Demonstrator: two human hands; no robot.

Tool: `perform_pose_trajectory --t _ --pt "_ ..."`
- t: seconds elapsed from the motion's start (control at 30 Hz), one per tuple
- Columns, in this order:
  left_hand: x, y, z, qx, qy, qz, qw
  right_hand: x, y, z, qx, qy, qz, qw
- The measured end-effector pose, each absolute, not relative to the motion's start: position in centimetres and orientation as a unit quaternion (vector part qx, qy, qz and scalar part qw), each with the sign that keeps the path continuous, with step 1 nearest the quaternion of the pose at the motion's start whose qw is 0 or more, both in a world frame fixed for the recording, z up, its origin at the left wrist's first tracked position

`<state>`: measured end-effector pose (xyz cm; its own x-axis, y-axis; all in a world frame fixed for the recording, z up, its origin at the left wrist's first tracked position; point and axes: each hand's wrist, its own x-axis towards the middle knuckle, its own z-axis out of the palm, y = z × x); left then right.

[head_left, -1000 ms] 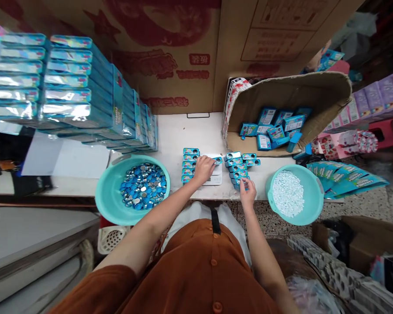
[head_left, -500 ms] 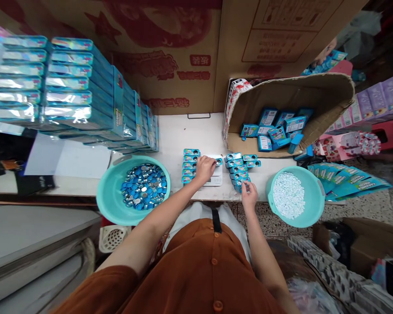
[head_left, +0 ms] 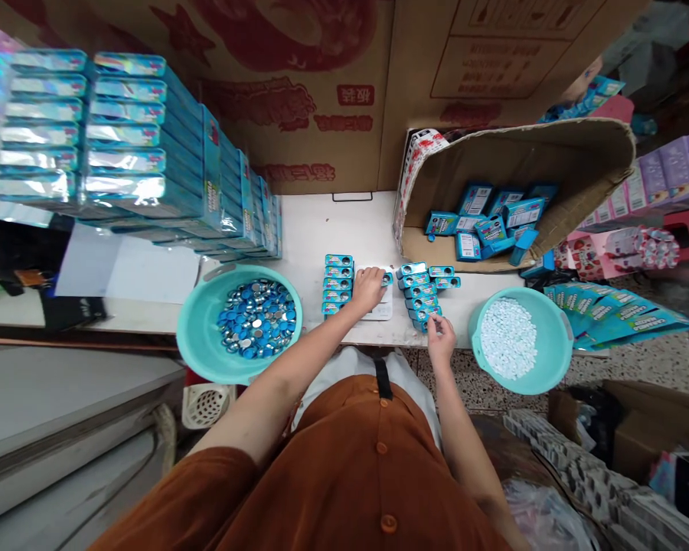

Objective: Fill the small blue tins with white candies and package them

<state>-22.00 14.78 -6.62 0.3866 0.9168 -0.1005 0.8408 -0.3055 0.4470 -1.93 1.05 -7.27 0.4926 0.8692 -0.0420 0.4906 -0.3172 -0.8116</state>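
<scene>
My left hand (head_left: 368, 291) reaches over a white scale (head_left: 383, 309), fingers curled against the near end of a small blue box (head_left: 386, 278) with a round opening. On its left stands a column of similar blue boxes (head_left: 337, 284). My right hand (head_left: 441, 338) is pinched at the front end of another column of blue boxes (head_left: 420, 291), right of the scale. What its fingertips hold is too small to make out. Two more boxes (head_left: 445, 277) lie beside that column.
A turquoise basin (head_left: 192, 337) of blue and silver round caps stands left; another basin (head_left: 560, 360) holds small white pieces. Behind it, an open carton (head_left: 586, 164) contains blue boxes. Wrapped blue packs (head_left: 149, 168) are stacked at back left. Blue cards (head_left: 620, 317) fan out at right.
The camera view has shifted slightly. My left hand has edged right against the box on the scale. My right hand keeps its pinch at the front of the right column.
</scene>
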Motion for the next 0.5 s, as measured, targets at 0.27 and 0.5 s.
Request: perform_pose_trajectory --t 0.27,0.5 --pt "-26.5 11.9 -4.7 0.754 0.582 0.167 0.255 -1.9 0.9 -8.0 -0.767 -0.447 0.269 0.374" --pt "-26.4 11.3 -5.4 0.755 0.589 0.146 0.25 -2.9 2.2 -8.1 -0.732 -0.484 0.289 0.382"
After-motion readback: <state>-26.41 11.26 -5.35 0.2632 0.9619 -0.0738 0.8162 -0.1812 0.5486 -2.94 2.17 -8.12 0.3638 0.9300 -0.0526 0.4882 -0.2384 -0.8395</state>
